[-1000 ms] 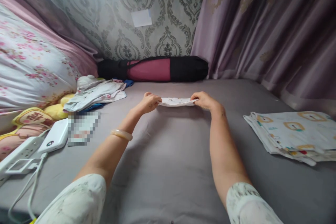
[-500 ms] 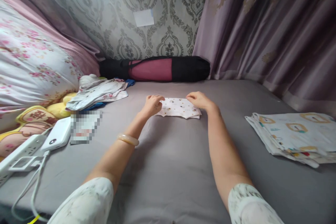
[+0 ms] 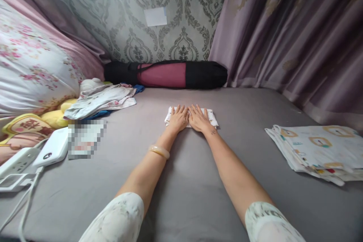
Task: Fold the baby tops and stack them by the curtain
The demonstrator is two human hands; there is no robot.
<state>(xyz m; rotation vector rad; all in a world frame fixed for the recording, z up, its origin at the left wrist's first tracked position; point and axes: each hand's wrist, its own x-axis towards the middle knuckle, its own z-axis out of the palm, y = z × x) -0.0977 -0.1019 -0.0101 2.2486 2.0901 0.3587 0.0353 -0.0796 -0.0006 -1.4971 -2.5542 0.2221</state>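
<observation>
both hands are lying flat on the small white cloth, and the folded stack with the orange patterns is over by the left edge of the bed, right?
Not quite: the folded stack is on the right side of the bed, as the head view shows. Both hands do lie flat on the small white cloth.

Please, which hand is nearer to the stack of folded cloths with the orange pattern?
Right. The right hand lies flat on the small white cloth, left of the stack; the left hand lies on the same cloth, farther left.
</observation>
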